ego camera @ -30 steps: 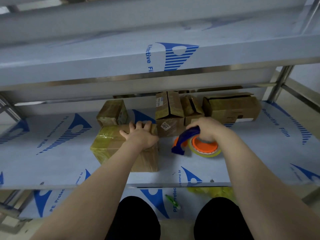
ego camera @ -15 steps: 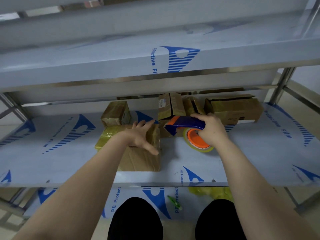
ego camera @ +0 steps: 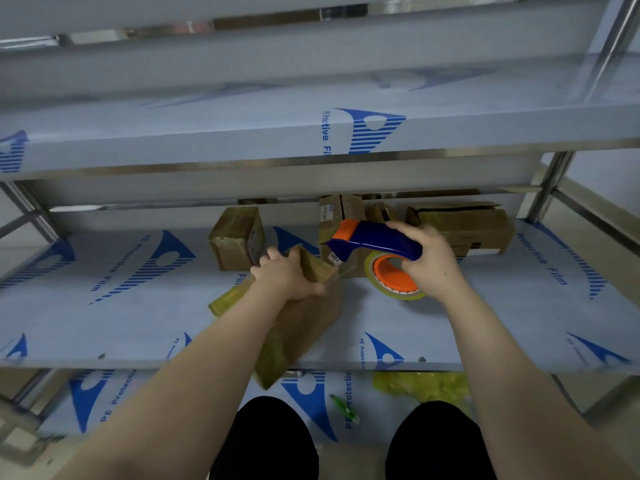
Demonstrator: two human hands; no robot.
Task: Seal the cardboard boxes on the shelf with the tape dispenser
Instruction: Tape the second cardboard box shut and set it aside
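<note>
My left hand (ego camera: 289,277) grips the far end of a taped cardboard box (ego camera: 304,323). The box is turned at an angle and its near corner hangs over the shelf's front edge. My right hand (ego camera: 431,261) holds the blue and orange tape dispenser (ego camera: 375,244) by its handle, lifted above the shelf (ego camera: 121,306), right of the box, with its orange tip pointing left. A roll of clear tape (ego camera: 394,277) sits in the dispenser. At the back stand a small taped box (ego camera: 237,237), upright boxes (ego camera: 341,211) behind the dispenser, and a wide box (ego camera: 467,226) at the right.
An upper shelf (ego camera: 242,133) covered in blue-printed protective film overhangs the working shelf. Steel posts (ego camera: 550,188) stand at the right. On the lower shelf lie a yellow plastic bag (ego camera: 422,386) and a small green object (ego camera: 343,407). My dark-clad knees (ego camera: 266,441) are at the bottom.
My left hand went from resting flat on the box to gripping its far end, and the box swung round toward the front edge. My right hand lifted the tape dispenser off the shelf.
</note>
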